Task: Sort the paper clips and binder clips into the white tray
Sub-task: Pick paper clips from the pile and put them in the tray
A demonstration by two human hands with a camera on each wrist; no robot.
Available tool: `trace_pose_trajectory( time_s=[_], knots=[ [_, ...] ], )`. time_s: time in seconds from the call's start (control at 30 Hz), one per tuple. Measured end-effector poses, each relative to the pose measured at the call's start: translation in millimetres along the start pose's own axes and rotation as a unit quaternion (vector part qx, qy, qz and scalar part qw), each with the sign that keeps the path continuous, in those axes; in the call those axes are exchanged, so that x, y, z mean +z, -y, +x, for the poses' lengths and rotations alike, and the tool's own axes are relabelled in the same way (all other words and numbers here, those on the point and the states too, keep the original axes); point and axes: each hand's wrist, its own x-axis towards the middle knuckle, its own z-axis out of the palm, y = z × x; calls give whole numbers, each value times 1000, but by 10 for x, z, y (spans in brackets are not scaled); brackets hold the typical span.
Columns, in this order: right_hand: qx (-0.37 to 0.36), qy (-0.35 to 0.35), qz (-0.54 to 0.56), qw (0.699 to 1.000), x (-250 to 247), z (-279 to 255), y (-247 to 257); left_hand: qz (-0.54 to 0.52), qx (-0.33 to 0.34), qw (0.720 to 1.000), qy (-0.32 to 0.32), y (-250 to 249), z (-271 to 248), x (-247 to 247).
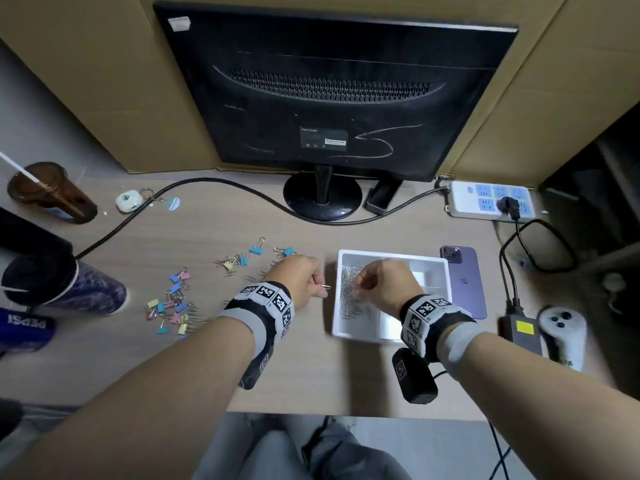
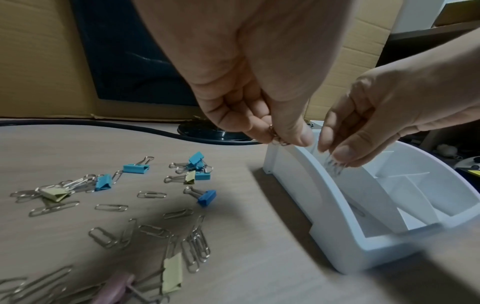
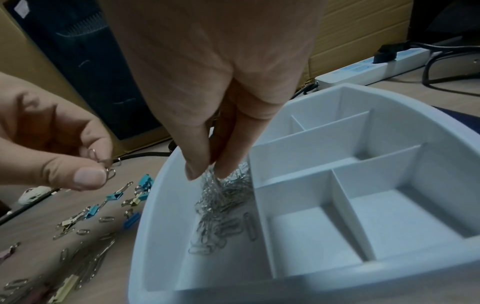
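Observation:
The white tray (image 1: 446, 271) with several compartments sits on the desk right of centre. Its long left compartment holds a heap of silver paper clips (image 3: 221, 207). My right hand (image 1: 360, 284) hovers over that compartment and pinches a small bunch of paper clips (image 2: 333, 167) pointing down. My left hand (image 1: 320, 289) is just left of the tray's rim and pinches a few paper clips (image 3: 103, 162) between thumb and fingers. Loose paper clips (image 2: 192, 246) and coloured binder clips (image 1: 173, 303) lie scattered on the desk to the left.
A monitor (image 1: 332, 98) on a round base stands behind, its black cable (image 1: 207, 183) crossing the desk. A purple phone (image 1: 464, 282) lies right of the tray, with a power strip (image 1: 485, 199), adapter and white controller (image 1: 562, 332) further right. A bottle (image 1: 69, 282) lies at left.

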Motion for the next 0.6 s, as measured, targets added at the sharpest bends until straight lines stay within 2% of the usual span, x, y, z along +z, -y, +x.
trace_pose_trajectory(
  time_s=[0.3,0.6],
  knots=[
    [2,-13,100,995,-255,-33,-82,14,40,998,36,-362,149,148],
    [3,-43,120,992,-413,-72,-108,-4,60,995,74,-563,173,232]
  ],
)
